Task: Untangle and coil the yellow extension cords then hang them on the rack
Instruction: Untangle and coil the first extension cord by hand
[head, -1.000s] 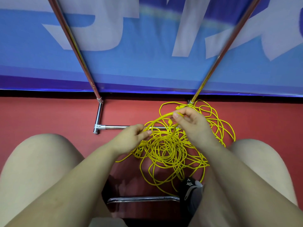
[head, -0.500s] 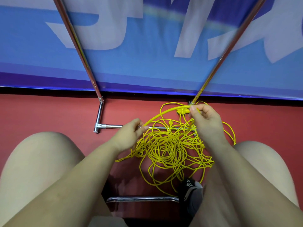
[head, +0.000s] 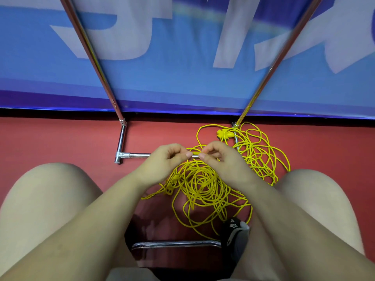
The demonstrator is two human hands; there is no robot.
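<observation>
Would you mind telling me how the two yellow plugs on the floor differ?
The far plug lies by the rack's right post, in full view. The near plug lies below the left hand, sunk in the cord tangle and partly covered. Both are yellow, and neither is held.

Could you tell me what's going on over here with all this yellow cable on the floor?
A seated person is sorting out a tangle of yellow extension cords lying on the red floor between their knees. The left hand and right hand are close together, each pinching the same short stretch of cord. The rest is a loose heap spreading to the foot of the metal rack, with a yellow plug lying near its right post. Nothing is coiled or hung yet.
</observation>
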